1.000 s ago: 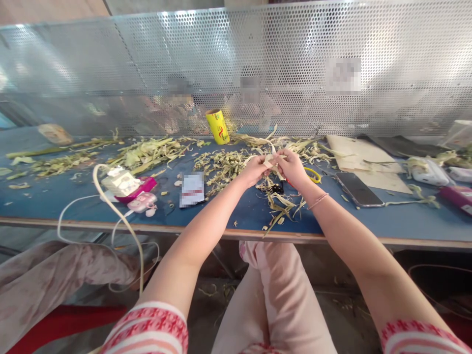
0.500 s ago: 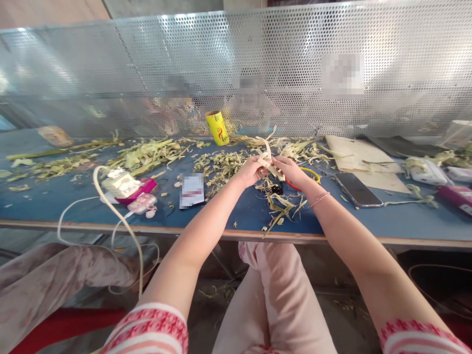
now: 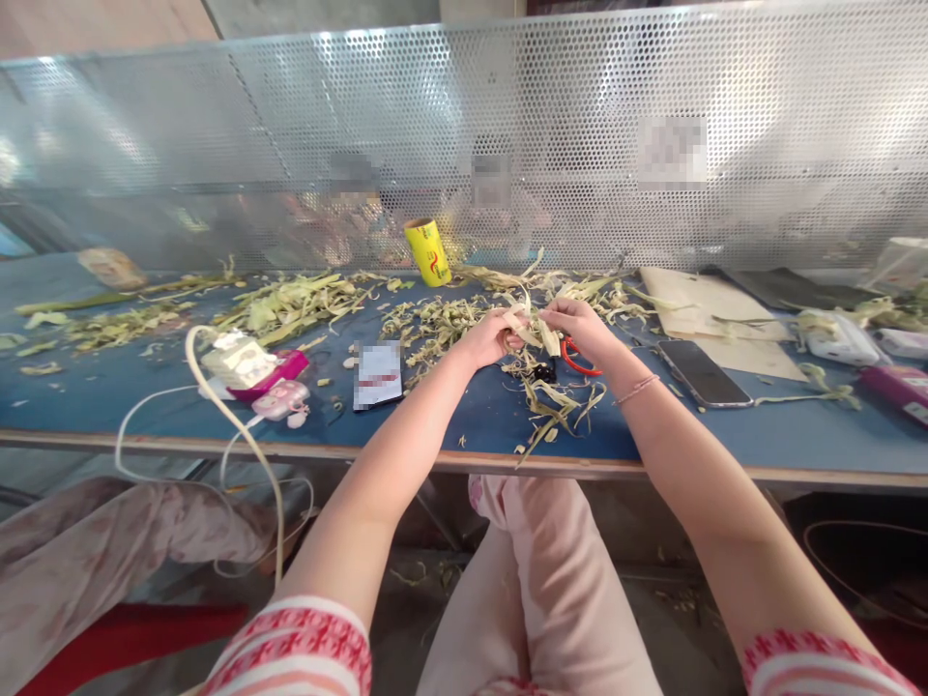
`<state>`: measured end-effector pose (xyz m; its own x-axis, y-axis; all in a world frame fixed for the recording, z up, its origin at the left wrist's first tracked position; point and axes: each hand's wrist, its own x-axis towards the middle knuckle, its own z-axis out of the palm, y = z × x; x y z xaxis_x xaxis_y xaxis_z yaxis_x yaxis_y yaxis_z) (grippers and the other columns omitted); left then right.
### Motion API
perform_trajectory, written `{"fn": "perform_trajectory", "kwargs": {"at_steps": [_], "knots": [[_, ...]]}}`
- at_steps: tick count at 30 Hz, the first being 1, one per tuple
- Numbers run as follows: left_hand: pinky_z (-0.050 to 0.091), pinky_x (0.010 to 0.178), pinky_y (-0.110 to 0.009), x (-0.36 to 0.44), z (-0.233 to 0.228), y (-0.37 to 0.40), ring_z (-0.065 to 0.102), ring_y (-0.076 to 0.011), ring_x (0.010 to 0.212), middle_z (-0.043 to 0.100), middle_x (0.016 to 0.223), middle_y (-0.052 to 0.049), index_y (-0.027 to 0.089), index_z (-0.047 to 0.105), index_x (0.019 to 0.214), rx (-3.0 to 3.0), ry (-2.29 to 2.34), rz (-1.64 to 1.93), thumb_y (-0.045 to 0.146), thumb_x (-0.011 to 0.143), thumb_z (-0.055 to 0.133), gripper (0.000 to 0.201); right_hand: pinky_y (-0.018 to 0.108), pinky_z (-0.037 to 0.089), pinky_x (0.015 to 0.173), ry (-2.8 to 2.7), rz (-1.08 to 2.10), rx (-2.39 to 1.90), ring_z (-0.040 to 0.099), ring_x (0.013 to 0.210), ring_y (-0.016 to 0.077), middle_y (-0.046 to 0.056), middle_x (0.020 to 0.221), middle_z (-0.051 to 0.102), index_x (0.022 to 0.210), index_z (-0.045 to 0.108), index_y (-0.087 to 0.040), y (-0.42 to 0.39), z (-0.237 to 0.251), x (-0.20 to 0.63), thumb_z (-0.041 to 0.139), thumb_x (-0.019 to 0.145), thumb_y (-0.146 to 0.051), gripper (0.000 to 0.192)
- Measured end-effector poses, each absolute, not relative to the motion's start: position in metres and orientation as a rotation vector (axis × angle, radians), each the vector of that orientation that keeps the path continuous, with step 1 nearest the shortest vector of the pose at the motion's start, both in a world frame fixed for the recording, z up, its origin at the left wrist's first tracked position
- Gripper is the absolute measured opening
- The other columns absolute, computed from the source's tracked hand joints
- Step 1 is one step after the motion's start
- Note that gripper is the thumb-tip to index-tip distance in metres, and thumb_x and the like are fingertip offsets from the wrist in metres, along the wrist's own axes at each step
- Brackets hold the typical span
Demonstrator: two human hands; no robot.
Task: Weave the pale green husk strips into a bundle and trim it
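Both hands pinch one pale leaf strip above the blue worktop (image 3: 108, 387).

Left hand (image 3: 491, 336) and right hand (image 3: 580, 324) each grip the leaf strip (image 3: 533, 327), held between them just over a heap of trimmings (image 3: 555, 391). Red-handled scissors (image 3: 576, 360) lie under the right hand; a phone (image 3: 700, 372) sits near, to its right.

Bright daylight is glaring off the perforated silver metal screen (image 3: 580, 126) beyond the hands, soft shadows are falling beneath them, and wide-angle distortion is bending the frame's edges.
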<state>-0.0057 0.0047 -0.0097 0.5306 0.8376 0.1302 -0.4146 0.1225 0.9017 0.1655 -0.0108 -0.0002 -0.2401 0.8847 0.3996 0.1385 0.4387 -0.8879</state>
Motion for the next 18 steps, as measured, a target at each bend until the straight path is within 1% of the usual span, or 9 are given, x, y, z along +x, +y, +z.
{"fn": "perform_trajectory", "kwargs": {"at_steps": [4, 8, 11, 14, 18], "knots": [[0.026, 0.043, -0.018, -0.007, -0.009, 0.004, 0.035, -0.0026, 0.04, 0.043, 0.052, 0.004, 0.012, 0.051, 0.062, 1.112, 0.476, 0.923, 0.004, 0.07, 0.057, 0.012, 0.025, 0.03, 0.058, -1.542, 0.984, -0.817, 0.038, 0.058, 0.0079, -0.004, 0.06, 0.047, 0.067, 0.057, -0.017, -0.011, 0.004, 0.168, 0.07, 0.066, -0.037, 0.024], [0.025, 0.042, -0.018, -0.007, -0.01, 0.004, 0.036, -0.0029, 0.04, 0.043, 0.053, 0.004, 0.012, 0.051, 0.065, 1.099, 0.49, 0.866, 0.005, 0.069, 0.059, 0.012, 0.023, 0.037, 0.059, -1.414, 1.061, -0.701, 0.042, 0.059, 0.0077, -0.003, 0.066, 0.052, 0.069, 0.06, -0.019, -0.016, 0.01, 0.17, 0.072, 0.063, -0.033, 0.02], [0.025, 0.042, -0.017, -0.006, -0.012, 0.005, 0.035, -0.0024, 0.04, 0.044, 0.053, 0.005, 0.012, 0.052, 0.067, 1.113, 0.477, 0.849, 0.005, 0.067, 0.061, 0.012, 0.023, 0.042, 0.063, -1.411, 1.189, -0.571, 0.048, 0.061, 0.0078, -0.001, 0.071, 0.057, 0.074, 0.064, -0.019, -0.021, 0.013, 0.172, 0.07, 0.065, -0.031, 0.016], [0.024, 0.042, -0.017, -0.007, -0.015, 0.007, 0.034, -0.0018, 0.04, 0.046, 0.054, 0.004, 0.012, 0.053, 0.067, 1.152, 0.464, 0.834, 0.01, 0.068, 0.064, 0.011, 0.025, 0.045, 0.065, -1.52, 1.307, -0.479, 0.054, 0.065, 0.0102, 0.001, 0.074, 0.063, 0.082, 0.068, -0.018, -0.024, 0.012, 0.173, 0.065, 0.068, -0.03, 0.018], [0.022, 0.042, -0.017, -0.007, -0.017, 0.006, 0.031, -0.001, 0.041, 0.042, 0.051, 0.005, 0.012, 0.052, 0.063, 1.15, 0.5, 0.79, 0.015, 0.065, 0.072, 0.021, 0.03, 0.048, 0.064, -1.71, 1.408, -0.45, 0.059, 0.065, 0.0148, 0.005, 0.076, 0.068, 0.089, 0.069, -0.015, -0.025, 0.009, 0.172, 0.057, 0.067, -0.027, 0.028]]}}
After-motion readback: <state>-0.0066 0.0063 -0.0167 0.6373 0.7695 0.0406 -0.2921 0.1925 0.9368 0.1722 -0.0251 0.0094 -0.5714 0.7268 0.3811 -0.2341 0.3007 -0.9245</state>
